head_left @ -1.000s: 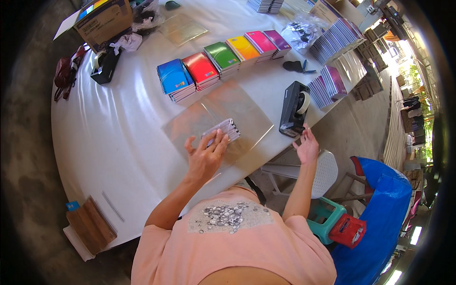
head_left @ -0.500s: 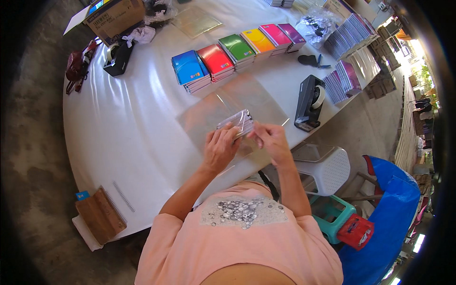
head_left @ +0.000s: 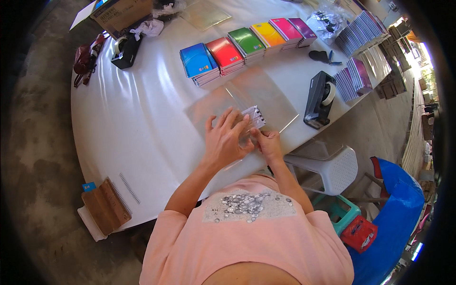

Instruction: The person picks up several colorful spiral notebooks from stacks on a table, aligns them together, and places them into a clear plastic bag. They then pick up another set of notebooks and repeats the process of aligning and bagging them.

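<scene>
A small stack of spiral notebooks [head_left: 255, 115] stands in front of me, its page edges and dark binding coils showing through clear film. Beneath it, clear plastic sheets [head_left: 273, 102] are spread over the white table. My left hand [head_left: 227, 137] lies with fingers spread over the near left part of the stack and hides much of it. Close by on the right, my right hand [head_left: 268, 142] pinches at the stack's near corner, with thumb and fingertips closed on what looks like a fold of the clear plastic.
Beyond the sheets runs a row of notebook stacks [head_left: 246, 40] in several colours. A black tape dispenser [head_left: 319, 99] stands at the right, another [head_left: 126, 51] far left. Purple notebooks [head_left: 352, 78] are piled near the right edge. A white stool [head_left: 332, 168] stands beside the table.
My left hand has slid back off the stack's top and spread its fingers. My right hand has moved nearer and lower, from beside the stack's end to its near corner.
</scene>
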The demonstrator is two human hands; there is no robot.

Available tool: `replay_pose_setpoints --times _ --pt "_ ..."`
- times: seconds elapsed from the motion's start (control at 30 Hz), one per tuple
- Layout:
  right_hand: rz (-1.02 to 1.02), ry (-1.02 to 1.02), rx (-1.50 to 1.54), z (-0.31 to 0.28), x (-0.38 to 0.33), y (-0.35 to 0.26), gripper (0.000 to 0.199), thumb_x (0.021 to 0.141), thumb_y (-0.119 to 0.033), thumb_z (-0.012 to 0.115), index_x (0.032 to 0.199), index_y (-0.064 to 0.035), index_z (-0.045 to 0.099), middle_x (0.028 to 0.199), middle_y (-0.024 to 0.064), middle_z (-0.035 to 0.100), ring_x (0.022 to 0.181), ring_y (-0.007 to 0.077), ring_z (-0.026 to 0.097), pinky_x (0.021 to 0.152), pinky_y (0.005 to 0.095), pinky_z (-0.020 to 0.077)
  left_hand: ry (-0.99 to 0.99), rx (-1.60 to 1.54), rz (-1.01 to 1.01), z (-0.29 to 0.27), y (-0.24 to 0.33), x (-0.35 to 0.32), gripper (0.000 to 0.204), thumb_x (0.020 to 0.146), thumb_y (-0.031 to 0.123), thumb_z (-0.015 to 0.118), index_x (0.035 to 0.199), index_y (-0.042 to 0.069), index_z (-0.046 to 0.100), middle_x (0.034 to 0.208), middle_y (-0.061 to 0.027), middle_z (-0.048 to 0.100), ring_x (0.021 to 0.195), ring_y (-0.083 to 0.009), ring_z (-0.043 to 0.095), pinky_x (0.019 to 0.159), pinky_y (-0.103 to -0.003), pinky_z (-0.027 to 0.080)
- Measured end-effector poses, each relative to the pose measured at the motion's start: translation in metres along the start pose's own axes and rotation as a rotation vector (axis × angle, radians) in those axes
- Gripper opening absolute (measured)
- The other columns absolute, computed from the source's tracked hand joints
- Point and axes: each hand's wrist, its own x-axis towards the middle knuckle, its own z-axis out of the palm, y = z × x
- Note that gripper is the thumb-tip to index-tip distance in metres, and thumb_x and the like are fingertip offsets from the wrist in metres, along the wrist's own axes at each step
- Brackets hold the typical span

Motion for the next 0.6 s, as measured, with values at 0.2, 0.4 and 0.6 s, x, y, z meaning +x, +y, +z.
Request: replay_pose_setpoints --times 0.2,0.4,0.6 --pt "-0.522 0.150 -0.757 -0.004 0.039 0.065 0.031 0.066 -0.026 0.080 0.061 -0.0002 0.063 0.051 0.0002 0.055 0.051 0.0143 0.053 0.053 0.0336 0.0442 -0.332 0.012 -0.217 0.009 0.018 0.046 0.079 0.062 0.031 0.073 0.132 0.012 0.041 0.100 -0.0132 0.056 0.087 -0.0305 0.058 0.088 -0.045 0.034" --pt "0.045 -0.564 -0.034 -0.008 0.022 0.047 0.039 0.071 -0.024 0.076 0.101 -0.0040 0.062 0.094 0.0057 0.064 0.090 0.0169 0.059 0.080 0.0329 0.0471 -0.079 -0.493 -0.337 0.007 -0.014 0.024 0.095 0.066 0.018 0.078 0.142 0.018 0.022 0.113 -0.0142 0.052 0.103 -0.0299 0.056 0.090 -0.048 0.039" --pt "-0.329 -0.572 0.181 -0.007 0.054 -0.009 0.078 0.060 -0.011 0.082 0.127 -0.0069 0.043 0.123 0.0070 0.050 0.112 0.0213 0.049 0.096 0.0324 0.0407 -0.024 -0.552 -0.265 0.035 -0.042 -0.047 0.093 0.065 0.001 0.075 0.141 0.015 0.023 0.129 -0.0169 0.041 0.125 -0.0367 0.039 0.098 -0.046 0.037"
